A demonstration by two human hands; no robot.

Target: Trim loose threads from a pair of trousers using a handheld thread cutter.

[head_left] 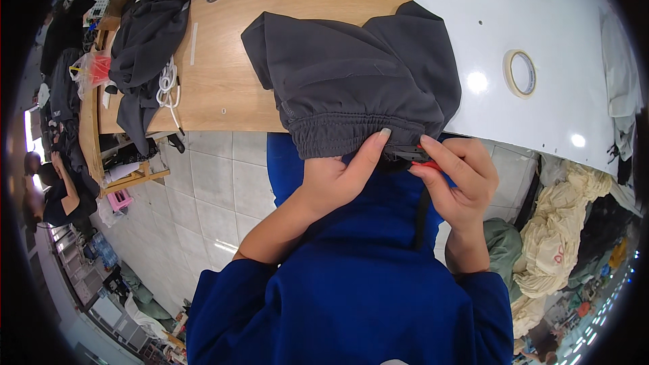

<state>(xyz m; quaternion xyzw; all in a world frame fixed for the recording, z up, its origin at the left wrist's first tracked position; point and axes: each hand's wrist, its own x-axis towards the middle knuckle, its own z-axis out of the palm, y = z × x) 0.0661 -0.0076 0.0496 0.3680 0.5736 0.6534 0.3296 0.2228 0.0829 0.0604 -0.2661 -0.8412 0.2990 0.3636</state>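
Note:
Dark grey pants (pixel 345 71) with a gathered elastic waistband (pixel 328 135) lie rumpled over the near table edge, the waistband toward me. My left hand (pixel 338 179) grips the waistband, thumb on top and the fingers mostly hidden inside it. At the waistband's right end, my right hand (pixel 463 179) is closed in a pinch. Between its thumb and fingers is a small red item (pixel 430 164), mostly hidden, beside a dark piece of the waistband. Its exact kind does not show.
A roll of tape (pixel 520 74) lies on the white table (pixel 473 34) at right. More dark garments (pixel 145 40) with a white cord (pixel 167 88) hang at the wooden table's (pixel 223 47) left side. Cream cloth (pixel 551 243) is heaped below right. Another person (pixel 57 186) is at far left.

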